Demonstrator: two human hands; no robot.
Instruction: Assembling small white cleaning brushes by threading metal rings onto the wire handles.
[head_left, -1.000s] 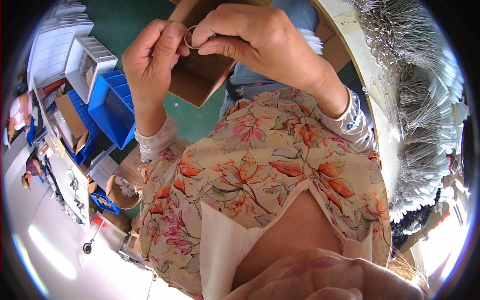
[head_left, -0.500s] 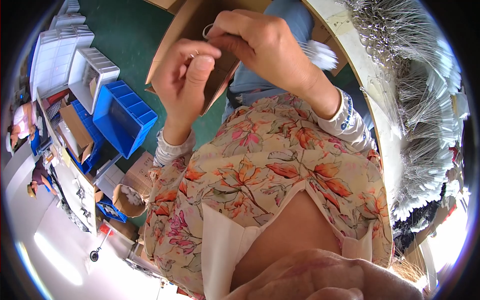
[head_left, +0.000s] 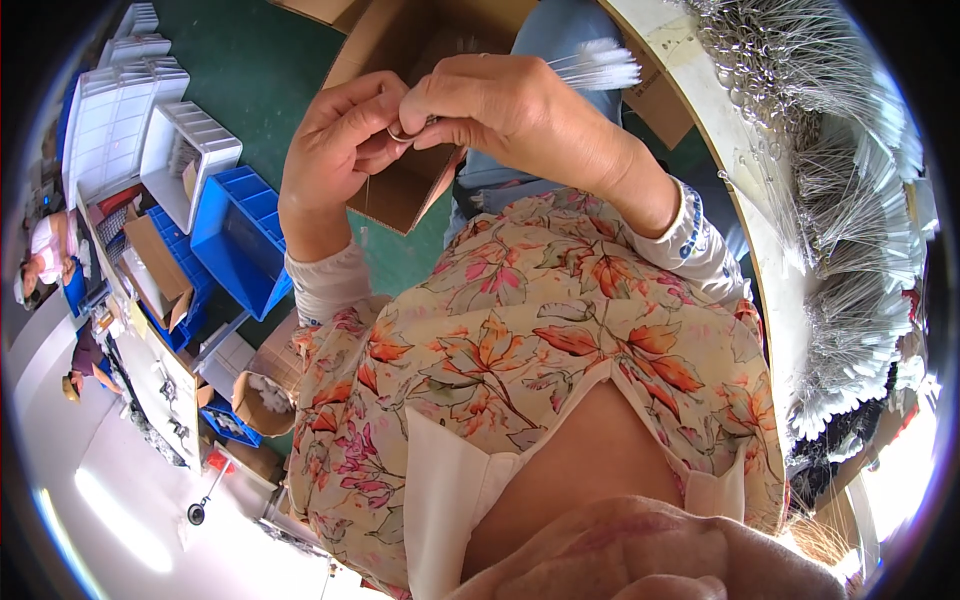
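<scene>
My left hand (head_left: 335,145) and my right hand (head_left: 505,105) meet in front of my lap, both with fingertips pinched. At their fingertips is a small metal ring (head_left: 398,133), partly covered by the fingers. Beyond my right hand stick out the white bristles of several thin wire brushes (head_left: 598,68); their stems run into that closed hand. A thin wire hangs below my left fingers, and what it belongs to is hidden. An open cardboard box (head_left: 385,185) lies under and behind the hands.
Along the right, a pale table (head_left: 765,215) carries a large heap of wire brushes (head_left: 850,180) with looped ends. To the left are a blue crate (head_left: 240,240), white crates (head_left: 190,150) and a carton of white pieces (head_left: 265,395). Two people are at the far left.
My hands have come together at the ring; before, they were apart, with the ring at my right fingers. The brush bristles behind my right hand have shifted up and left.
</scene>
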